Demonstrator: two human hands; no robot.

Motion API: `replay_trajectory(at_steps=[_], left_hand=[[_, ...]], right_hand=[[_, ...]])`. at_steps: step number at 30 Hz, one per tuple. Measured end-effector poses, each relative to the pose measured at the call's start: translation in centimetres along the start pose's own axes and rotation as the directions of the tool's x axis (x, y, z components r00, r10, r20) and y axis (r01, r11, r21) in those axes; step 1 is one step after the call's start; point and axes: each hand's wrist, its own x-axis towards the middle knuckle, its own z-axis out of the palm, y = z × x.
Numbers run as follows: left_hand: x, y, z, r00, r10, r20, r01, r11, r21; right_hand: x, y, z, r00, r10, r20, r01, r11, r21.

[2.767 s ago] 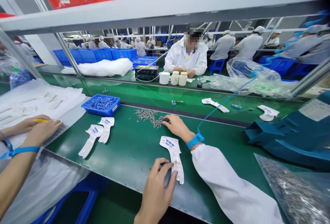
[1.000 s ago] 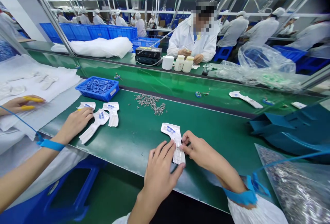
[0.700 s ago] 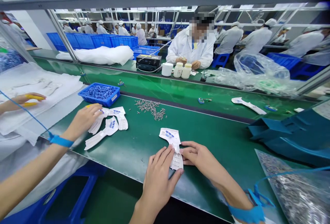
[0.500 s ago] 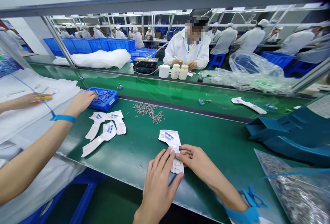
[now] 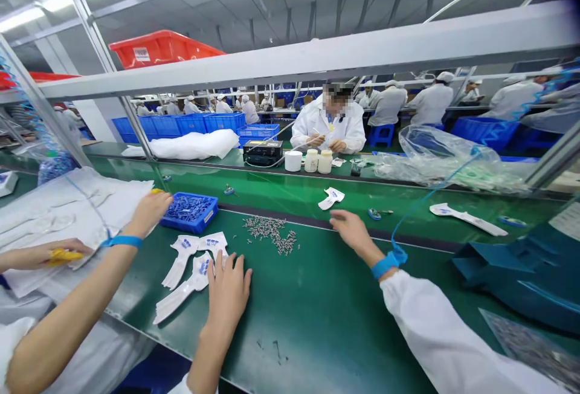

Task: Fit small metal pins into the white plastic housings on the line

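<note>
My left hand (image 5: 230,288) is open, its spread fingertips at the right edge of a group of white plastic shells. One handle-shaped shell (image 5: 181,297) with blue parts in its head lies beside those fingers; another shell (image 5: 181,260) is behind it, and a third shell (image 5: 212,242) is partly covered by my fingers. Whether I grip any of them, I cannot see a sign of it. Out over the edge of the green belt, my right hand (image 5: 351,232) is open with fingers stretched out. Just beyond it, a white shell (image 5: 331,198) lies apart on the belt.
Small metal screws (image 5: 272,234) lie in a loose pile at mid-table. A co-worker's hand (image 5: 154,206) is beside a blue tray (image 5: 208,217) of small blue parts. To the right are a teal bag (image 5: 521,273) and a clear bag of metal pieces (image 5: 534,339).
The white shell that was between my hands is now on the belt. My right hand has moved forward and away from it; my left has moved left to the other shells. The view has tilted up.
</note>
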Motion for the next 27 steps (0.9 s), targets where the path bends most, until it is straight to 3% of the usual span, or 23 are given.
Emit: replay_trajectory(at_steps=[4, 8, 11, 16, 21, 27], left_hand=[[-2.3, 1.1, -0.4, 0.996, 0.078, 0.039, -0.076, 0.996, -0.042], [-2.5, 1.1, -0.8, 0.999, 0.038, -0.012, -0.039, 0.998, -0.042], [-1.7, 0.7, -0.8, 0.998, -0.026, -0.055, 0.027, 1.000, 0.002], [-2.7, 1.8, -0.9, 0.999, 0.036, -0.033, -0.037, 0.999, -0.020], [-7.0, 5.8, -2.4, 0.987, 0.155, 0.038, -0.147, 0.976, -0.161], [-11.8, 11.3, -3.7, 0.969, 0.231, 0.087, -0.179, 0.898, -0.401]], right_hand=[[-3.0, -0.3, 3.8, 0.944, -0.168, 0.285, 0.234, 0.948, -0.215], [-4.2, -1.3, 5.6, 0.903, -0.188, 0.387, 0.342, 0.859, -0.381], [-4.5, -1.6, 4.9, 0.905, -0.171, 0.389, 0.362, 0.790, -0.495], [-6.7, -1.3, 2.8, 0.891, -0.151, 0.429, 0.410, 0.673, -0.615], [-8.9, -0.4, 1.7, 0.872, -0.122, 0.474, 0.437, 0.631, -0.641], [-9.4, -0.9, -0.6, 0.874, -0.069, 0.481, 0.391, 0.688, -0.611]])
